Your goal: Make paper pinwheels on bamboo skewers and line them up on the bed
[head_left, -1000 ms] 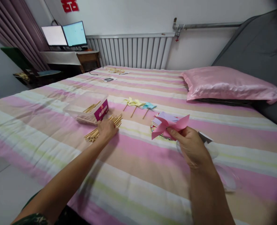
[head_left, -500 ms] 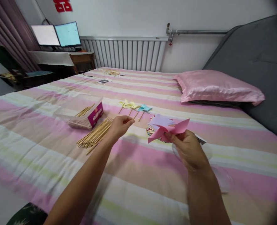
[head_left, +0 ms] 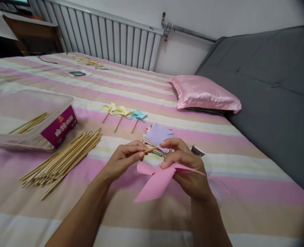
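Observation:
My right hand (head_left: 186,168) pinches a folded pink paper pinwheel (head_left: 155,180) at its middle, low over the striped bed sheet (head_left: 244,178). My left hand (head_left: 124,159) grips a thin wooden stick (head_left: 151,149), its tip pointing right and touching the fingers of my right hand. Just behind both hands lies a stack of coloured paper squares (head_left: 158,135) with a lilac sheet on top. A loose pile of wooden sticks (head_left: 64,157) lies to the left of my left hand.
A clear plastic box (head_left: 33,120) with a magenta label holds more sticks at the left. Three finished pinwheels (head_left: 123,113), two yellow and one blue, lie beyond the stack. A pink pillow (head_left: 204,94), a grey headboard (head_left: 270,96) and a radiator (head_left: 108,37) are behind.
My left hand left the stick pile with one stick and came to my right hand. The pink pinwheel dropped lower. The view tilted down and closer.

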Demonstrator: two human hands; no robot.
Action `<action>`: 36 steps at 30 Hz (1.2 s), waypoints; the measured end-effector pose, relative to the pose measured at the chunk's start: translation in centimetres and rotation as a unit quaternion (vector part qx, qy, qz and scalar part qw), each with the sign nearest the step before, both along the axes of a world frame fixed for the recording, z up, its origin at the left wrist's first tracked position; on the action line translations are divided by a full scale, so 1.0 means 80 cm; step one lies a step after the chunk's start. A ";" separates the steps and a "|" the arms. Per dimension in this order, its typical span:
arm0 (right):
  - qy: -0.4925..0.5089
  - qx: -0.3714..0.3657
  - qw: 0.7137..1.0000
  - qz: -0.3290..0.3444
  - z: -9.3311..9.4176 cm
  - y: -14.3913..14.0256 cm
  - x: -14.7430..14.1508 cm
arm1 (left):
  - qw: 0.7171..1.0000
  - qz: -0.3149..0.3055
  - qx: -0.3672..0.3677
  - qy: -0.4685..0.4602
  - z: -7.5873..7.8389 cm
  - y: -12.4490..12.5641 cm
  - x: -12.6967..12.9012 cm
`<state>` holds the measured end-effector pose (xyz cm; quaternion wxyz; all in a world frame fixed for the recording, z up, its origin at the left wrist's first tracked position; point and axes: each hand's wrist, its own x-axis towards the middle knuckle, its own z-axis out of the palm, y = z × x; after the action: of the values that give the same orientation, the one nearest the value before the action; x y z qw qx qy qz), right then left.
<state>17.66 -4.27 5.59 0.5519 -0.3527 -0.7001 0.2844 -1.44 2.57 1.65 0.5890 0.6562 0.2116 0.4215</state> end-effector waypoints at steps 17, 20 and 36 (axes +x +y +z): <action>-0.078 0.128 0.987 -0.065 -0.004 0.009 0.002 | 0.993 0.052 0.047 0.091 0.014 0.008 -0.019; -0.095 0.138 0.982 -0.081 -0.004 0.009 -0.001 | 0.994 0.051 0.035 0.095 0.015 0.007 -0.021; -0.103 0.146 0.977 -0.117 -0.011 0.011 -0.004 | 0.994 0.030 -0.057 0.086 0.015 0.006 -0.026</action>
<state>17.37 -3.38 4.73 0.5518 -0.3756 -0.7408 0.0749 -3.54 3.02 2.82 0.5922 0.6488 0.3048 0.3682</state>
